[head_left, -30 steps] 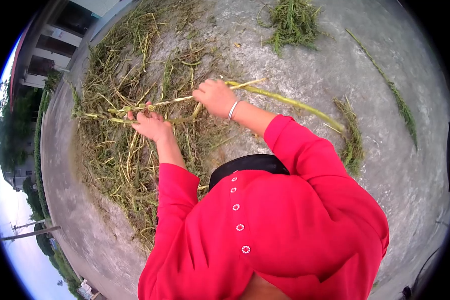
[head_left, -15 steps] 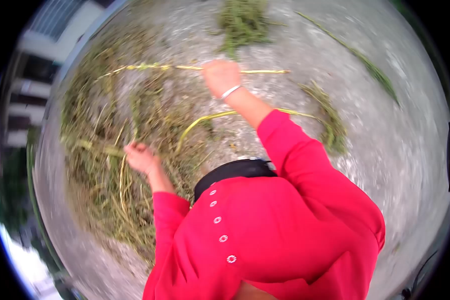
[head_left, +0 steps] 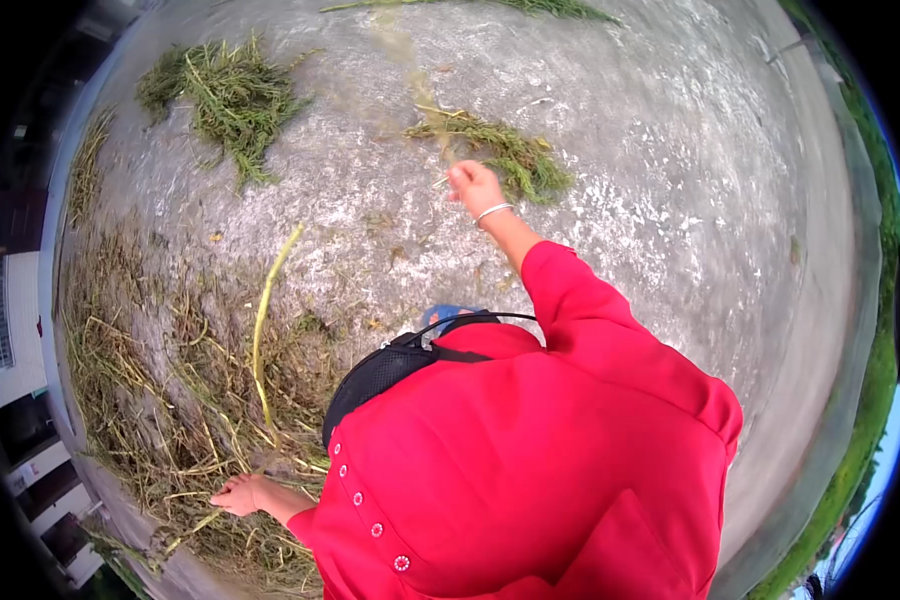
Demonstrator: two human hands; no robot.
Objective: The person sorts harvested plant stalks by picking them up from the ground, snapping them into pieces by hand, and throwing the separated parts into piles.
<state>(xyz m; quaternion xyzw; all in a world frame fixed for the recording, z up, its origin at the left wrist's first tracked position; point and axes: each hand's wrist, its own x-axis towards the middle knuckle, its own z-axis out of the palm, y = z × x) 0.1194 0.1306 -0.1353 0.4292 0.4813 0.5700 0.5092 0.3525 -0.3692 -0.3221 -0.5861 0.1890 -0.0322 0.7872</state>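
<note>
My right hand (head_left: 475, 186) is closed round a dry plant stalk (head_left: 406, 55) that runs away from it toward the top of the view, blurred by motion. Close beyond that hand a green leafy bunch (head_left: 525, 160) lies on the ground. At the lower left my left hand (head_left: 238, 495) has its fingers pinched on a greenish stalk (head_left: 195, 528), whose far end trails off to the lower left. Below this hand spreads a wide heap of dry stalks (head_left: 160, 400). One bare yellow-green stalk (head_left: 262, 320) lies at the heap's edge, between my two hands.
Another leafy bunch (head_left: 235, 105) lies at the upper left, and more green stems (head_left: 560, 8) at the top edge. The ground (head_left: 660, 200) is rough grey concrete. A black waist bag (head_left: 385, 375) hangs at my front. Grass (head_left: 860, 450) borders the right side.
The view has turned, and the leafy bunches now appear farther left. My right hand's stalk has swung from lying crosswise to pointing away. My left hand now shows lower in the view.
</note>
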